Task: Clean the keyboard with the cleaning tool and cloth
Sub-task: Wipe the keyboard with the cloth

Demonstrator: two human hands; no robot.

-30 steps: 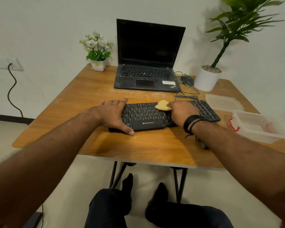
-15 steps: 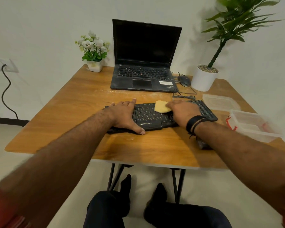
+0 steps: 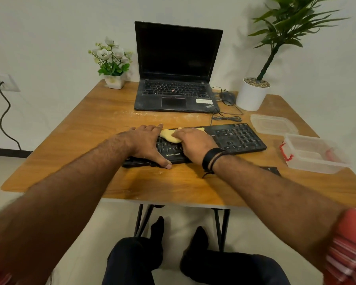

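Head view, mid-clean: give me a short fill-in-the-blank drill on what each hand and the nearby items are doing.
1. The right hand presses a soft yellow cleaning putty onto the black ____.
2. The left hand steadies the keyboard's ____ end.
3. The open black laptop's screen is ____.
4. The clear plastic box sits to the keyboard's ____.

Missing: keyboard; left; dark; right

"ZEBRONICS" is printed on the black keyboard's (image 3: 237,138) front edge; "ThinkPad" is seen on the laptop's (image 3: 174,97) palm rest.
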